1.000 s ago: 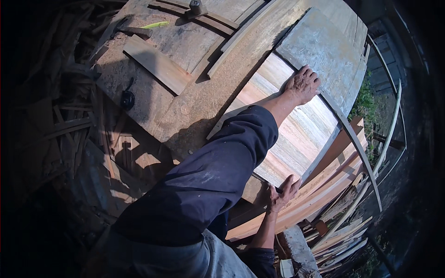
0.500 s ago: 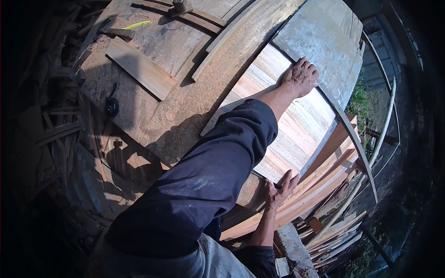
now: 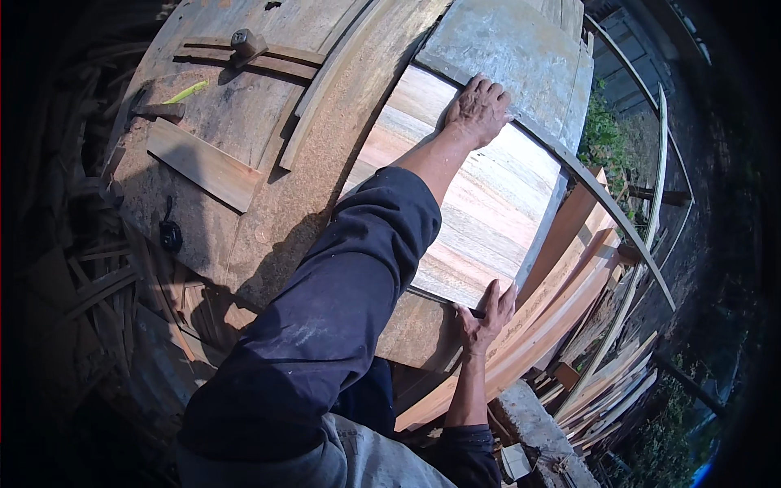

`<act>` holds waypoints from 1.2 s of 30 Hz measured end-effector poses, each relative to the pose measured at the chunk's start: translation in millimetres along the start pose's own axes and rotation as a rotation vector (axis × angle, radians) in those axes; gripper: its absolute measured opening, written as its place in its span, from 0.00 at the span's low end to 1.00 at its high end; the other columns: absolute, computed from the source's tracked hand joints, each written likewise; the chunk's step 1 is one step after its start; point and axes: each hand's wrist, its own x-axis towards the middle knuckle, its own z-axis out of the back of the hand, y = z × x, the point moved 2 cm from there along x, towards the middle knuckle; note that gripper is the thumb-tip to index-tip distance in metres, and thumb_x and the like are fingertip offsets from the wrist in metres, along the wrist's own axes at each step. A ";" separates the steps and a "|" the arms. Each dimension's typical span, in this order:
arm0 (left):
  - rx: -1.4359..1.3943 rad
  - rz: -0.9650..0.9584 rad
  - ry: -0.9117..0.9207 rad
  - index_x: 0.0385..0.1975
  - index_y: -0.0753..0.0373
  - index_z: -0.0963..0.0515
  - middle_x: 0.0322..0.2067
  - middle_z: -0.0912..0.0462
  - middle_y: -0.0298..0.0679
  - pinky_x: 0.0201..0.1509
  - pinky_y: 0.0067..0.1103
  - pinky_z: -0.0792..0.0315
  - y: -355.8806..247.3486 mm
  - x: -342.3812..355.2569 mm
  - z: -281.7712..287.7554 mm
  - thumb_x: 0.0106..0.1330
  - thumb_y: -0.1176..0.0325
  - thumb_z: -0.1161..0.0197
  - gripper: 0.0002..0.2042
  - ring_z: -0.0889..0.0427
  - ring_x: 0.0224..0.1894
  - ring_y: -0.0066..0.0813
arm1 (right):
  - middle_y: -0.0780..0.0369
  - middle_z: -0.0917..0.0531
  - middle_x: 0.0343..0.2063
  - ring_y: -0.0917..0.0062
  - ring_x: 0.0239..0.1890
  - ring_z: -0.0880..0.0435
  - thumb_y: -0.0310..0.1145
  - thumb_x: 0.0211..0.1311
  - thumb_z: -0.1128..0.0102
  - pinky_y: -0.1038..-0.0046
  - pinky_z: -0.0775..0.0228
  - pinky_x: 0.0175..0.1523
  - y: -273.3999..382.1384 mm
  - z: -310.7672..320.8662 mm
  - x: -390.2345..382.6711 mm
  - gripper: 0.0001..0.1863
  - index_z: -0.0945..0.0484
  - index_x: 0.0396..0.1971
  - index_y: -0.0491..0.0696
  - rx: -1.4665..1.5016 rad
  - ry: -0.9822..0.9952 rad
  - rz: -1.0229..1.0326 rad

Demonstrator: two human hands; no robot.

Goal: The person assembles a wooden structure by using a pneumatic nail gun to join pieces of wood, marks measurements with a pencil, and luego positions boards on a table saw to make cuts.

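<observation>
A panel of pale and pinkish wood strips point(image 3: 443, 244) lies on the wooden work surface in front of me. My left hand point(image 3: 480, 111) reaches across it, fingers bent over its far edge where it meets a grey, worn board point(image 3: 500, 61). At the near right corner, my right hand point(image 3: 488, 315) holds the panel's edge, its thumb apart from the raised fingers. The undersides of both grips are hidden. A thin dark strip point(image 3: 594, 183) runs along the far edge and out past the right side.
On the sawdust-covered work surface point(image 3: 268, 191) lie a short plank point(image 3: 203, 165), a hammer-like head point(image 3: 246, 45) on thin battens and a black tape measure-like object point(image 3: 170, 234). Long boards point(image 3: 537, 313) lean at the right, by a concrete block point(image 3: 541, 431). Scrap wood point(image 3: 106, 285) fills the left.
The whole view has shifted, so the work surface, panel and my hands sit further left in it. Both hands keep their places on the panel's edges.
</observation>
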 end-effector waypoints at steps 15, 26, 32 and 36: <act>0.033 0.009 -0.061 0.54 0.58 0.25 0.49 0.23 0.41 0.74 0.35 0.49 28.5 39.1 -21.2 0.70 0.52 0.44 0.20 0.31 0.59 0.38 | 0.44 0.39 0.69 0.48 0.71 0.42 0.66 0.44 0.30 0.46 0.53 0.71 0.4 -9.6 53.6 0.50 0.30 0.66 0.54 -0.014 0.023 0.018; 0.006 0.046 0.060 0.54 0.58 0.26 0.52 0.25 0.44 0.74 0.36 0.50 38.0 75.6 -43.5 0.71 0.50 0.45 0.21 0.33 0.62 0.41 | 0.48 0.41 0.71 0.50 0.72 0.42 0.62 0.40 0.26 0.46 0.56 0.72 -3.6 -13.0 89.0 0.52 0.32 0.68 0.55 -0.007 0.069 -0.052; -0.035 0.045 0.064 0.52 0.59 0.25 0.52 0.25 0.45 0.74 0.36 0.50 45.1 92.7 -56.5 0.71 0.50 0.46 0.21 0.33 0.62 0.41 | 0.49 0.40 0.71 0.52 0.72 0.42 0.62 0.44 0.27 0.51 0.54 0.72 -6.2 -17.3 109.4 0.51 0.32 0.68 0.54 -0.035 0.061 -0.023; -0.035 0.054 0.067 0.52 0.59 0.24 0.53 0.25 0.44 0.75 0.36 0.51 48.5 103.2 -62.6 0.71 0.49 0.46 0.21 0.33 0.62 0.40 | 0.49 0.41 0.72 0.51 0.73 0.43 0.60 0.41 0.25 0.49 0.55 0.72 -12.5 -20.3 119.0 0.52 0.32 0.68 0.54 -0.031 0.060 -0.017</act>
